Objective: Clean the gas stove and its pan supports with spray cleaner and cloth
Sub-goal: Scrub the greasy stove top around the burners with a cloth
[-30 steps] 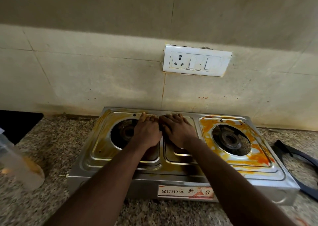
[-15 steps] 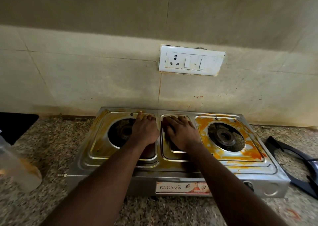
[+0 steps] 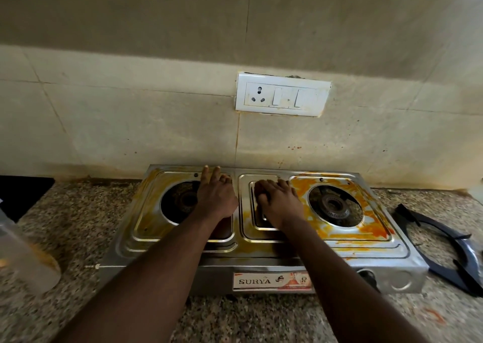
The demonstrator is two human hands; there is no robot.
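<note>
Stained tile wall (image 3: 130,123), switch plate (image 3: 282,94), granite ctr (image 3: 78,212)

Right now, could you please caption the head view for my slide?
Left hand and right hand rest on an orange-stained two-burner stove; a pan support lies on the counter.

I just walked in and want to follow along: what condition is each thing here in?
gas stove: smeared orange, heaviest on right.
right burner: bare, no support.
pan support: off, on the counter beside the stove.
bottle: on the counter, left.
left hand: two fingers straight on the stove's back edge.
right hand: resting on the stove's middle.
</note>
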